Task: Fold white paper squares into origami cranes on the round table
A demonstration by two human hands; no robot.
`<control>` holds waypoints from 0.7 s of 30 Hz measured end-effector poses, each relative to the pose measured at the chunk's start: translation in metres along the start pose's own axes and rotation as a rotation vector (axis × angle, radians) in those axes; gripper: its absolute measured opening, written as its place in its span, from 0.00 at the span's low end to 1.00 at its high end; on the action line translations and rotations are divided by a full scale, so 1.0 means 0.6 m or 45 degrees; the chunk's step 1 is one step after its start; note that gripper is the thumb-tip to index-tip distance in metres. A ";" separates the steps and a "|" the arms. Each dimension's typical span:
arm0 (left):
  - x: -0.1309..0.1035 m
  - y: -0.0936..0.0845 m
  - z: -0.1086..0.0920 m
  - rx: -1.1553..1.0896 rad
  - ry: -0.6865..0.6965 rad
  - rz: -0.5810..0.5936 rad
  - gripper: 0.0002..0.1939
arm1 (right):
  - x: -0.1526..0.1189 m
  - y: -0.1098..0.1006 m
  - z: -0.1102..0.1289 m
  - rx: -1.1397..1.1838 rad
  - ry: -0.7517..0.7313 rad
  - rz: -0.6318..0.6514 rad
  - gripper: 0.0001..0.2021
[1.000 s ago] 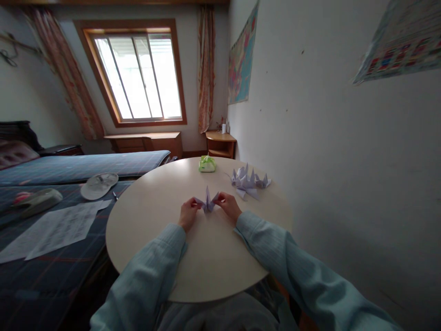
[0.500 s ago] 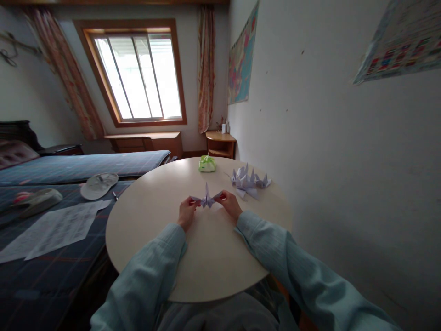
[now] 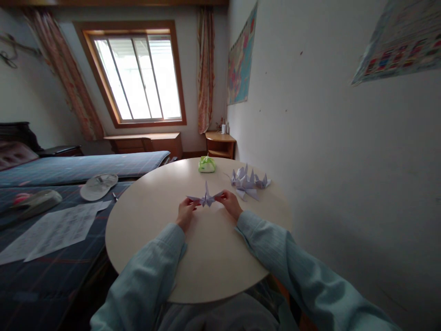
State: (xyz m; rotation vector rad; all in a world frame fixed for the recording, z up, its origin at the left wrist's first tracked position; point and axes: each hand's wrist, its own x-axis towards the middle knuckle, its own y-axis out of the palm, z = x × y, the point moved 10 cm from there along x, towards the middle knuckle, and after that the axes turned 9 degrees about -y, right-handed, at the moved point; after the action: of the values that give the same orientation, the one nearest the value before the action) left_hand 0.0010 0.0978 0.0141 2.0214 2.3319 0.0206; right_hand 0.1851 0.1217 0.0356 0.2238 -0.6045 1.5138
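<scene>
A pale purple folded paper crane [image 3: 206,198] is held just above the round table [image 3: 144,220], its point upward and its wings spread sideways. My left hand [image 3: 186,212] has its fingers closed on the left wing, whose tip shows above them. The right wing is pinched in my right hand [image 3: 230,203]. To the right of that hand, several similar paper cranes [image 3: 246,181] lie grouped on the table.
A green and white tissue pack [image 3: 207,164] lies at the table's far edge. On the bed at the left are printed sheets [image 3: 58,230], a pen and a light cap [image 3: 99,186]. A wall [image 3: 337,174] rises along the right side.
The fingers of my left hand have shifted slightly lower, so more of the left wing's tip shows. My right hand has hardly moved.
</scene>
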 end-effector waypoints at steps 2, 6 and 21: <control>-0.001 0.001 0.001 -0.047 -0.018 0.015 0.12 | 0.001 0.002 -0.006 0.057 0.006 -0.004 0.06; 0.000 0.005 0.008 -0.161 -0.078 0.056 0.12 | 0.003 0.004 -0.019 0.155 0.032 -0.014 0.08; 0.009 0.009 0.037 -0.433 -0.208 0.084 0.07 | -0.006 0.008 -0.016 0.391 0.186 -0.043 0.11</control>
State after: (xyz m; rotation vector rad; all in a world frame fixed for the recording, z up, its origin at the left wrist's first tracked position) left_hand 0.0069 0.1033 -0.0080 1.8551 2.0043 0.2290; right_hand 0.1829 0.1234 0.0248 0.3533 -0.2494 1.5715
